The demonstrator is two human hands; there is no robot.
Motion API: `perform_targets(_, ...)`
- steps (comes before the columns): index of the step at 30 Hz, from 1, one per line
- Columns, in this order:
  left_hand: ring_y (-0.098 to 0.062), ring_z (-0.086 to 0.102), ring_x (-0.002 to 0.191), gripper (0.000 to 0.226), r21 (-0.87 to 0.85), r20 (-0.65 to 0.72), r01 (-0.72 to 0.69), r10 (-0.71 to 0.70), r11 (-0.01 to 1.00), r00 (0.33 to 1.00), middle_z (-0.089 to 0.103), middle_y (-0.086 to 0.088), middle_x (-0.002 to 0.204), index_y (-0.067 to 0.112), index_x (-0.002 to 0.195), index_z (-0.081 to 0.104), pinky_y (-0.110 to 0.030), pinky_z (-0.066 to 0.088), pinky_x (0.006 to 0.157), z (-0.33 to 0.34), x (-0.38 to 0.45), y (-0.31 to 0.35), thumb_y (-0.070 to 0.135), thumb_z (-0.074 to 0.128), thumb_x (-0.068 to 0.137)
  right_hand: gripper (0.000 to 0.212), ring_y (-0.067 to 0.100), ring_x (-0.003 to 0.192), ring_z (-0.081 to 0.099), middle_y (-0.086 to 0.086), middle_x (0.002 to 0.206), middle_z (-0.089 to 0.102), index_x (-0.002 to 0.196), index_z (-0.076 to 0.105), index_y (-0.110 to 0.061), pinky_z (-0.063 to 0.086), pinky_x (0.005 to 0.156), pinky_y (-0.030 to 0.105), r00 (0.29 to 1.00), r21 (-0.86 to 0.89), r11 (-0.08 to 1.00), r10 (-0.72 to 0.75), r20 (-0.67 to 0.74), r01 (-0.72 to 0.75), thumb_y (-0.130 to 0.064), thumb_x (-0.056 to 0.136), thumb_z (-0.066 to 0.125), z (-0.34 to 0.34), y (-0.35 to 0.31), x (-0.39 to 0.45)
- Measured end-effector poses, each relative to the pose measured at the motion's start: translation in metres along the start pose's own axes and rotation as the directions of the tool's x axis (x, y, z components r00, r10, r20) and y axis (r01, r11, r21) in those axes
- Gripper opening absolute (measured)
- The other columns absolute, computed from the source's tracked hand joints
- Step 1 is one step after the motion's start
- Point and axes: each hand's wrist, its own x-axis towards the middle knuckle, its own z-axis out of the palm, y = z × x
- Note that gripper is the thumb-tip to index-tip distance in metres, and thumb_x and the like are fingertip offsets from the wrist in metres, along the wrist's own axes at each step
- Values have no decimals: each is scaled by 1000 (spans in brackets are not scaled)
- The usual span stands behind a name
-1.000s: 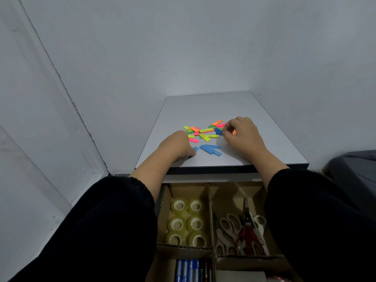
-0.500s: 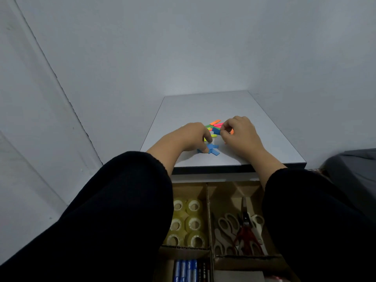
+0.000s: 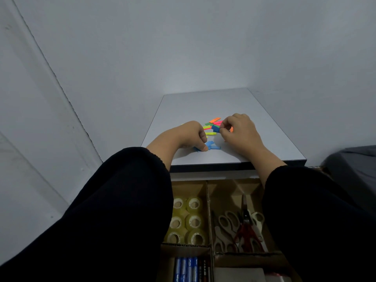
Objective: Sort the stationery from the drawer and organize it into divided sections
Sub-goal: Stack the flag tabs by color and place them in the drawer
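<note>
Small coloured sticky tabs [image 3: 211, 127] in green, yellow, pink and orange lie scattered on the grey tabletop [image 3: 203, 104]. My right hand [image 3: 238, 129] pinches a little stack of blue tabs [image 3: 216, 128] just above the table. My left hand [image 3: 189, 135] has its fingers curled, with the fingertips pressing on loose blue tabs [image 3: 211, 145] near the front edge. Below the table the cardboard drawer divider [image 3: 207, 200] shows its sections.
One drawer section holds several clear tape rolls [image 3: 187, 220]. To its right, scissors [image 3: 242, 228] with white and red handles fill another. Blue pens [image 3: 186, 269] lie in a front section. A grey wall closes the back and left; something dark grey [image 3: 354, 169] sits at right.
My left hand moved from the table's front left toward the tab pile, then drew back onto the loose blue tabs. My right hand stayed by the pile, still pinching its blue stack.
</note>
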Motion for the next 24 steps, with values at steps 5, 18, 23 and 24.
perform_targets(5,-19,57,89,16,-26,-2,18,-18,1000,1000,60,-4,91,6,98,64,-29,50,84,2,-1,2,8,71,83,16,19,91,48,3,88,60,90,67,-11,40,77,33,1000,-3,1000,-5,2,5,-19,88,53,0,1,0)
perform_targets(18,-18,55,87,12,-72,-31,42,-45,997,999,56,-1,83,8,90,61,-26,47,77,5,-2,3,3,70,82,17,17,91,48,1,87,60,89,67,-12,41,77,32,1000,-11,1000,-5,-3,5,-20,89,52,1,1,0)
perform_targets(23,-18,55,87,15,-95,-44,31,-36,995,998,58,-4,89,9,92,61,-22,49,74,6,-2,4,0,69,82,17,16,89,47,1,87,60,90,67,-12,41,76,31,1000,-20,1000,-5,-6,5,-21,89,53,2,1,1)
perform_targets(24,-19,55,89,15,-87,-47,37,-41,995,998,59,-6,93,7,94,62,-24,50,78,6,-2,4,1,69,82,17,16,89,47,2,88,60,90,67,-12,41,75,31,1000,-24,1000,-5,-7,5,-21,89,53,2,1,1)
